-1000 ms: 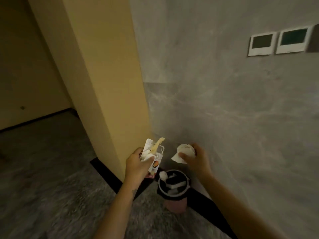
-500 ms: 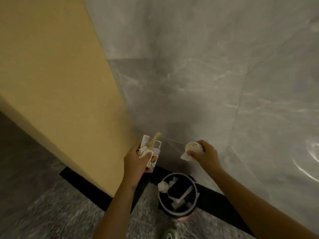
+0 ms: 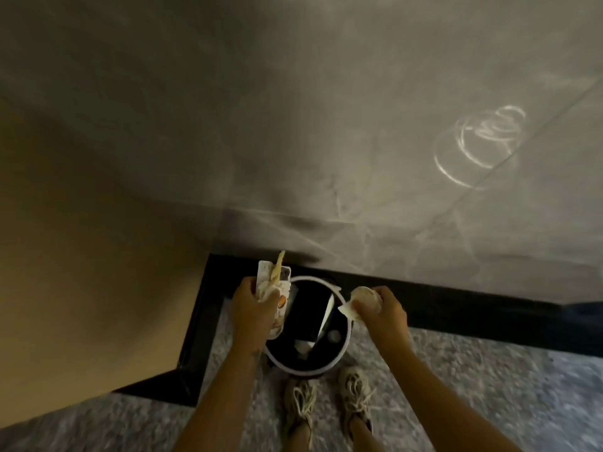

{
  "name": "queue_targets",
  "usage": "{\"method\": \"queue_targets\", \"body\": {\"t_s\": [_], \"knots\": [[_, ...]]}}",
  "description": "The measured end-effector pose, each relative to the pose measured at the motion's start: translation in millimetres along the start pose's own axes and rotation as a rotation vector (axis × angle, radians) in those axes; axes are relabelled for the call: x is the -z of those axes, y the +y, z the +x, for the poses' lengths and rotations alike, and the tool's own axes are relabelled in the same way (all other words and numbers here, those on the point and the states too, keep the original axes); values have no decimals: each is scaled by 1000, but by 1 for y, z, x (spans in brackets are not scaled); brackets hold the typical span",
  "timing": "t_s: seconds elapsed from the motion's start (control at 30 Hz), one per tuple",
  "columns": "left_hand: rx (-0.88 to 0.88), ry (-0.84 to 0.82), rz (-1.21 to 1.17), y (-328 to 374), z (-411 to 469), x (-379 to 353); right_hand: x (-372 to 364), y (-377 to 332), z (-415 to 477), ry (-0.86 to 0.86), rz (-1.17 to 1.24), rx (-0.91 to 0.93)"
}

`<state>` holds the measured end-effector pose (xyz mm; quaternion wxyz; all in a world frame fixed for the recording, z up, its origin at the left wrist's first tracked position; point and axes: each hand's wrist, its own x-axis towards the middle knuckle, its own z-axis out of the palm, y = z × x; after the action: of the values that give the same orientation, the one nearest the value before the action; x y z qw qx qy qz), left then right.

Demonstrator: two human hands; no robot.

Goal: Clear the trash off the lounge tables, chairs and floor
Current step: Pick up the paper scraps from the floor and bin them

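**A:** What trash is there, and where is it?

**B:** Two pieces, both held above a round, white-rimmed bin (image 3: 308,373). A printed carton (image 3: 284,295) with a pale strip (image 3: 280,261) poking out of its top hangs over the bin's left edge. A crumpled ball of pale paper (image 3: 360,300) hangs over the bin's right edge.

**A:** How do the hands hold them?

**B:** The left hand (image 3: 253,309) has its fingers wrapped tightly round the carton and the strip together. The right hand (image 3: 385,313) is curled round the paper ball, and a loose corner sticks out toward the bin.

**A:** What is inside the bin?

**B:** A black lining, a dark flat thing leaning on edge, and a few white scraps (image 3: 301,345) near the bottom.

**A:** And around the bin?

**B:** Two pale laced shoes (image 3: 357,389) stand on speckled grey floor (image 3: 489,386) just in front of the bin, toes close to its rim. A black skirting (image 3: 456,305) runs behind the bin, with a grey marbled wall (image 3: 326,125) above it. A yellow wall (image 3: 81,256) stands to the bin's left.
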<state>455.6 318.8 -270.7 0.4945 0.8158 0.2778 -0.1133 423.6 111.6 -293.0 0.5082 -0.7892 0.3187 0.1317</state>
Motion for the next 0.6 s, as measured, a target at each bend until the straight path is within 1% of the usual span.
{"method": "queue_targets", "body": {"t_s": [0.13, 0.27, 0.4, 0.47, 0.6], "knots": [[101, -32, 21, -65, 35, -48, -51, 67, 36, 21, -80, -159], [184, -86, 63, -119, 59, -86, -95, 121, 63, -5, -137, -259], [161, -42, 73, -149, 83, -113, -132, 144, 95, -31, -150, -247], [148, -61, 79, -156, 92, -124, -150, 142, 109, -59, -103, -227], [145, -71, 212, -163, 105, -142, -177, 134, 125, -126, -178, -149]]}}
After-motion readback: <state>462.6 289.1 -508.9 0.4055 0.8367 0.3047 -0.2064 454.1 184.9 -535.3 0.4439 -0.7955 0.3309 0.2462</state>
